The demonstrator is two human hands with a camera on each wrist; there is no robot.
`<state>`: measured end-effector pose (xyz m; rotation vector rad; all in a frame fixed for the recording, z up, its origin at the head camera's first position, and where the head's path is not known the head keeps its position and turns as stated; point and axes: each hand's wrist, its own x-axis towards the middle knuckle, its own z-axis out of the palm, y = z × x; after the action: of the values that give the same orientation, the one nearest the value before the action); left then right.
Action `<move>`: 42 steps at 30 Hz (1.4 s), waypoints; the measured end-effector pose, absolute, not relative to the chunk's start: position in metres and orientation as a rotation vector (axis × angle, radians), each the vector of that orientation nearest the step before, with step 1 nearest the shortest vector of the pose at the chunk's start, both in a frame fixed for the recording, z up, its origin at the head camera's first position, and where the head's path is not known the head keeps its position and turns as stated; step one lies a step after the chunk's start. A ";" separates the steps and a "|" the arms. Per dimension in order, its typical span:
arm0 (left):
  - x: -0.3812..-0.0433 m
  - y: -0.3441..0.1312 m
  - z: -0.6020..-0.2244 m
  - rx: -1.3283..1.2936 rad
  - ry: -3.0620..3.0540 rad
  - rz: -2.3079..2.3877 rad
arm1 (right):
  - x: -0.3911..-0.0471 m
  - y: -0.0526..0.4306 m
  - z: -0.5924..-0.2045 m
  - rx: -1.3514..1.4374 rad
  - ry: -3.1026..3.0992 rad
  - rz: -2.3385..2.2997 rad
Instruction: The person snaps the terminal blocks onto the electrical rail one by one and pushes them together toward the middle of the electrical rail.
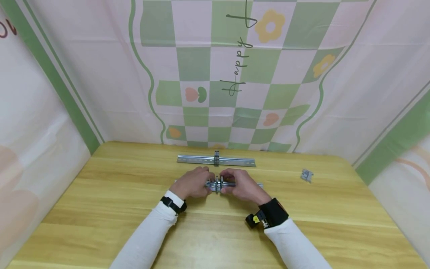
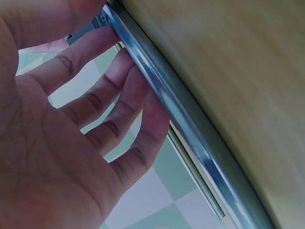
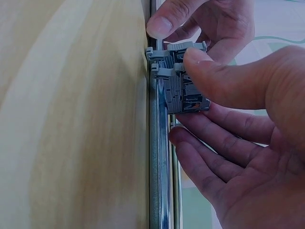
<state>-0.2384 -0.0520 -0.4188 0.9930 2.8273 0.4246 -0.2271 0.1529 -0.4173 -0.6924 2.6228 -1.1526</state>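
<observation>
A metal DIN rail (image 3: 159,176) lies on the table between the two hands, with grey terminal blocks (image 1: 217,184) side by side near its middle. My left hand (image 1: 195,183) grips the rail just left of the blocks. In the left wrist view, its fingertips (image 2: 153,107) rest along the rail's far edge. From the right, my right hand (image 1: 244,185) pinches a grey terminal block (image 3: 194,98) at the rail, its thumb on the block's near side and its fingers behind. The right wrist view shows the left thumb (image 3: 161,27) close beside the blocks.
Behind the hands lies a second DIN rail (image 1: 196,159) with grey terminal blocks (image 1: 216,158) clipped at its middle. A loose grey terminal piece (image 1: 307,175) is on the wooden table (image 1: 215,239) to the right. A printed curtain (image 1: 193,63) hangs along the back edge.
</observation>
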 end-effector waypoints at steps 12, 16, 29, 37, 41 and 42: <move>-0.237 -0.052 -0.419 0.972 2.825 0.435 | -0.227 0.154 -0.420 -0.714 2.623 -1.162; -0.237 -0.051 -0.419 0.967 2.827 0.433 | -0.227 0.153 -0.420 -0.725 2.626 -1.170; -0.237 -0.051 -0.420 0.961 2.829 0.448 | -0.227 0.152 -0.420 -0.688 2.634 -1.162; -0.238 -0.051 -0.419 0.973 2.834 0.455 | -0.227 0.151 -0.421 -0.714 2.653 -1.140; -0.238 -0.051 -0.418 0.980 2.832 0.457 | -0.228 0.152 -0.421 -0.739 2.646 -1.156; -0.238 -0.051 -0.418 0.978 2.831 0.458 | -0.228 0.152 -0.421 -0.744 2.644 -1.161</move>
<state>-0.2383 -0.0506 -0.4180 0.9780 2.8308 0.4579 -0.2278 0.1522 -0.4212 -0.7443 2.6444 -1.1607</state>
